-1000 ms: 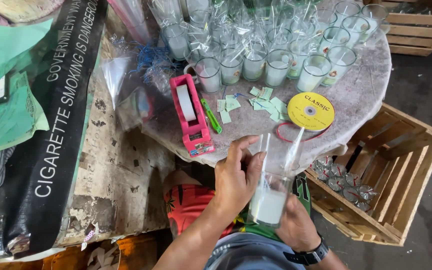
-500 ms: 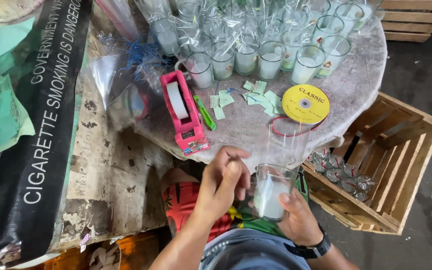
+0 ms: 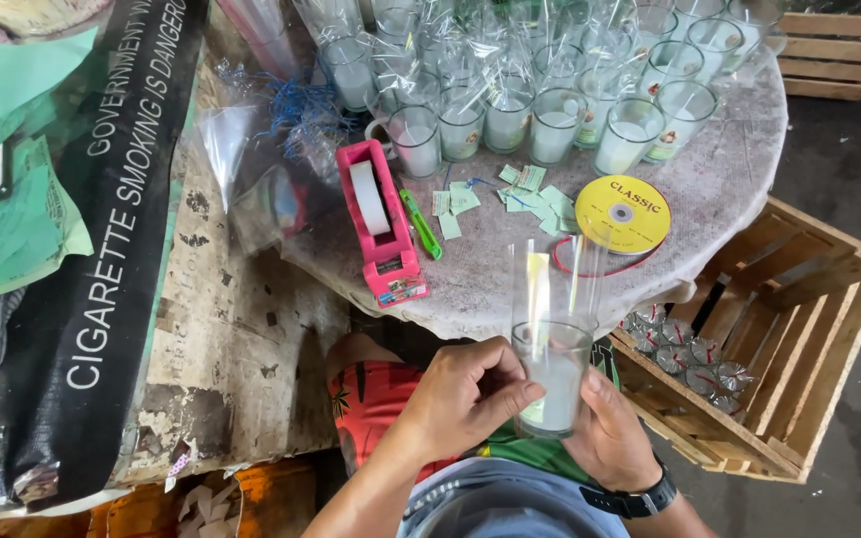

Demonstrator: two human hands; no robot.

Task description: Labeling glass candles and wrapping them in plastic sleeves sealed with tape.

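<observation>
Raised slightly, clear glass candle (image 3: 553, 384) (white wax, cellophane sleeve upright), left hand (image 3: 465, 399) and right hand (image 3: 610, 433) grasping it.

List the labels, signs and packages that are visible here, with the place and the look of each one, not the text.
Banner: long black strip with white letters, lying at the left.
Ribbon spool: round yellow disc label, on the round table, right of centre.
Paper labels: small green slips, scattered beside the spool.
Glass labels: small coloured stickers on the wrapped glasses at the back.

A pink tape dispenser (image 3: 381, 224) lies beside a yellow ribbon spool (image 3: 622, 212).
</observation>
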